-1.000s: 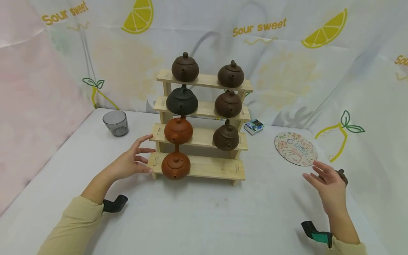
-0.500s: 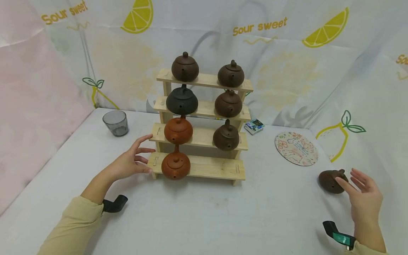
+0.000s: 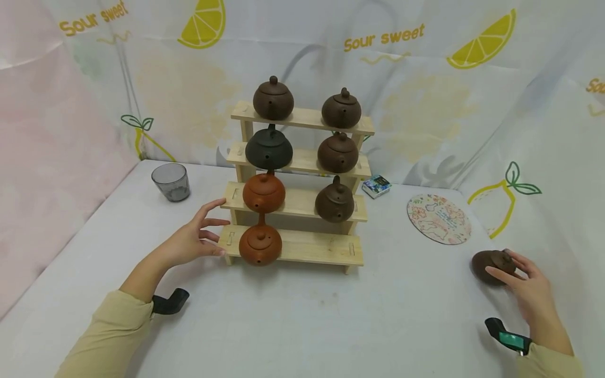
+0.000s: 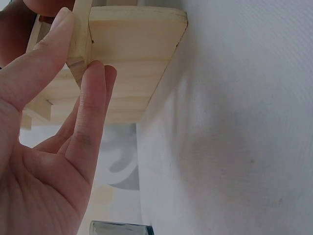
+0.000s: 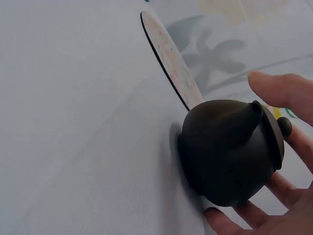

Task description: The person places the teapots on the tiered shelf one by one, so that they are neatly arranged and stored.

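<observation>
In the head view my left hand (image 3: 198, 239) grips the left end of the wooden tiered rack (image 3: 321, 247). The left wrist view shows its thumb and fingers at either side of a board (image 4: 80, 41). Toward the right edge of the table, my right hand (image 3: 534, 289) is around a dark brown teapot (image 3: 486, 265). Up close, the right wrist view has the teapot's spout toward the camera, the thumb (image 5: 281, 90) apart from the lid and fingers (image 5: 252, 214) behind the body, contact partly hidden. That teapot stands on the white cloth.
Several teapots stand on the rack, including an orange teapot (image 3: 260, 247) on the bottom board and a black teapot (image 3: 269, 149) higher up. Around it are a grey glass (image 3: 172, 181), a small box (image 3: 376, 186) and a round patterned mat (image 3: 439, 219). A printed curtain (image 3: 416, 115) hangs behind.
My right hand first moved right, uncovering the brown teapot, then came back left to it, thumb now in front of its body. The left hand stayed at the rack.
</observation>
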The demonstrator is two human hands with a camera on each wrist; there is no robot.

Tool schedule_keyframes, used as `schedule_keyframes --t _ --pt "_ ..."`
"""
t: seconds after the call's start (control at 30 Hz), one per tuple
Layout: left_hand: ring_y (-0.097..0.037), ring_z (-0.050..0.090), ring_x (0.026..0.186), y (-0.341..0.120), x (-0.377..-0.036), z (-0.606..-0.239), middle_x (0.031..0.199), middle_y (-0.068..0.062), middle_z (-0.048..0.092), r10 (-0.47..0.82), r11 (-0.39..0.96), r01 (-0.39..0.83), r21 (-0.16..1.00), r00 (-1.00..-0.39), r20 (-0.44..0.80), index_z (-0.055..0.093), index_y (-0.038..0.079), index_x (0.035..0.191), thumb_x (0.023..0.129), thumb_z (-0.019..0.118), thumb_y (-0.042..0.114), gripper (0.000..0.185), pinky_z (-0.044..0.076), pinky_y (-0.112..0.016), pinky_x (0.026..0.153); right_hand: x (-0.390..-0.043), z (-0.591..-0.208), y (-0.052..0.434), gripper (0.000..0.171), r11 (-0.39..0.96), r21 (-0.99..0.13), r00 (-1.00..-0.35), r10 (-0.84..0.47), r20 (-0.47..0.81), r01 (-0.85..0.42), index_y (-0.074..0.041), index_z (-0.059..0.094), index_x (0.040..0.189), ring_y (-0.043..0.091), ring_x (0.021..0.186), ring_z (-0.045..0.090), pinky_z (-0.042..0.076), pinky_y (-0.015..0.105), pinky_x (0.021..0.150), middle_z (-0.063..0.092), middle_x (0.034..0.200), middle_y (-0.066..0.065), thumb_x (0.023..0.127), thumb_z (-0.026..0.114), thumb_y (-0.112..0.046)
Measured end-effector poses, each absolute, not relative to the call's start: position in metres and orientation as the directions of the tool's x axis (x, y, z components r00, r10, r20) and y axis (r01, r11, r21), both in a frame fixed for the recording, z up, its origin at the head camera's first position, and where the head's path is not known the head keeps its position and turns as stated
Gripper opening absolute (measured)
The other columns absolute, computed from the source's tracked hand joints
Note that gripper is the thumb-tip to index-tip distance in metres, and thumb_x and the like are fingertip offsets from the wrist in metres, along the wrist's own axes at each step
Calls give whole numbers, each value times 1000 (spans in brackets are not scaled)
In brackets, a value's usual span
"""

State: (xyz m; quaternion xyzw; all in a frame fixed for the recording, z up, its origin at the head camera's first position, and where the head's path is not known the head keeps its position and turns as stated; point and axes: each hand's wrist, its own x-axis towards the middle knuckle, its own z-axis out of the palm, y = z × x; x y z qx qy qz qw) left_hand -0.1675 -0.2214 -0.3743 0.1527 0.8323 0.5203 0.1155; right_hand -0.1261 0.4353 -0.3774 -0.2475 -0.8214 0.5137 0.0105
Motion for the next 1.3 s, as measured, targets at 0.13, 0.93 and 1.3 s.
schedule_keyframes --t 0.13,0.93,1.3 --pt "-31 59 96 -222 -167 -373 136 -27 40 369 421 133 897 -929 -35 7 33 148 71 79 0 110 50 -34 74 -130 -387 442 86 442 -829 -929 290 -230 343 -38 9 148 33 133 3 19 36 108 -10 155 7 85 68 -32" --pt "-32 58 97 -221 -169 -373 136 -27 40 368 426 120 897 -929 -50 7 32 148 71 79 2 110 49 -35 76 -144 -382 379 69 519 -836 -984 99 -150 180 -27 29 141 45 121 20 35 27 78 12 142 30 85 70 -25" --pt "-31 58 97 -222 -168 -373 136 -26 40 369 423 119 898 -928 -51 7 33 148 71 79 2 110 49 -35 75 -143 -365 327 68 493 -869 -995 -54 -85 48 -19 34 137 34 110 36 44 23 72 28 136 20 81 73 -13"
